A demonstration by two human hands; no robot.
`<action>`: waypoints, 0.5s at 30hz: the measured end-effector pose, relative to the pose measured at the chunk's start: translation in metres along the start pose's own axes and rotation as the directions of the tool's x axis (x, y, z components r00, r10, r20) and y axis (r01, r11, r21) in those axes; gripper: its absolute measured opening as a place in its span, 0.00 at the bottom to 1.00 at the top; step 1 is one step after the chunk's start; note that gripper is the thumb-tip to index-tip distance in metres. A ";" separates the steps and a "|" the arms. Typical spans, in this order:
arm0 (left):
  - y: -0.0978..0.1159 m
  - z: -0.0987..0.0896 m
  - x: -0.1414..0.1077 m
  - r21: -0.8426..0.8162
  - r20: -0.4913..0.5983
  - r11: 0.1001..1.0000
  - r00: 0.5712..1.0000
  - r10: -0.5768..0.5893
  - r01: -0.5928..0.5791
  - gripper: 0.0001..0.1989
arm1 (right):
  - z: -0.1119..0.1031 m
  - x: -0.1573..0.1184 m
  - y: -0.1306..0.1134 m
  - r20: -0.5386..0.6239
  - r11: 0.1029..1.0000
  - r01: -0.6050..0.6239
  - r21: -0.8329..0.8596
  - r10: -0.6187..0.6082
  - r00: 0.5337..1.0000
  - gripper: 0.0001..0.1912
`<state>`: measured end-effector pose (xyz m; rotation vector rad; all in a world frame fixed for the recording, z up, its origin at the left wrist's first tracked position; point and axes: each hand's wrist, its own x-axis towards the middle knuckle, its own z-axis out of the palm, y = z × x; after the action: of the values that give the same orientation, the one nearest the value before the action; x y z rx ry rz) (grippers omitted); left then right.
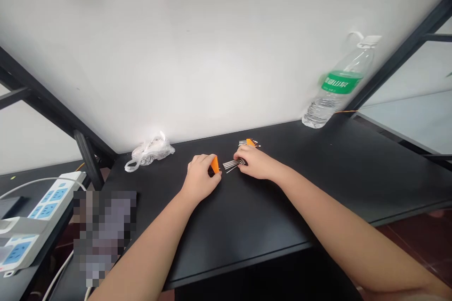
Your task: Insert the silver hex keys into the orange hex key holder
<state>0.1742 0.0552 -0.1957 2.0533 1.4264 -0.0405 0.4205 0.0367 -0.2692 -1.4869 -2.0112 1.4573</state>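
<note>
My left hand (200,178) is closed around an orange plastic holder (215,165), with part of it showing between thumb and fingers. A short gap to the right of it, my right hand (257,162) grips a bunch of L-shaped hex keys (232,164). Their straight ends point left toward the holder, and their bent ends run under my fingers. Just behind my right hand lies another hex key set (250,142) in an orange holder, partly hidden by that hand. Both hands are low over the black table (247,216).
A crumpled clear plastic bag (151,150) lies by the wall at left. A large water bottle (335,84) with a green label stands at back right. On the left are a white power strip (52,211) with cables and a blurred-out object (109,230). Black frame bars (406,51) flank the table.
</note>
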 end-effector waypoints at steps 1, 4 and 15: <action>0.000 0.000 0.000 0.000 0.000 1.000 1.000 -0.006 0.006 0.21 | 0.003 0.002 0.000 -0.006 1.000 -0.017 -0.002 0.017 1.000 0.11; 0.001 -0.001 0.000 -0.006 0.004 1.000 1.000 -0.022 0.022 0.21 | 0.007 0.004 -0.002 -0.035 0.999 -0.054 -0.006 0.054 0.998 0.10; 0.009 -0.003 -0.003 -0.102 0.064 0.992 0.994 0.083 -0.077 0.20 | 0.004 -0.006 -0.048 -0.007 0.923 0.084 0.375 -0.087 0.996 0.08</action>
<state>0.1800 0.0526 -0.1879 2.0066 1.2782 -0.0063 0.3928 0.0303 -0.2295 -1.2172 -1.6549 1.6961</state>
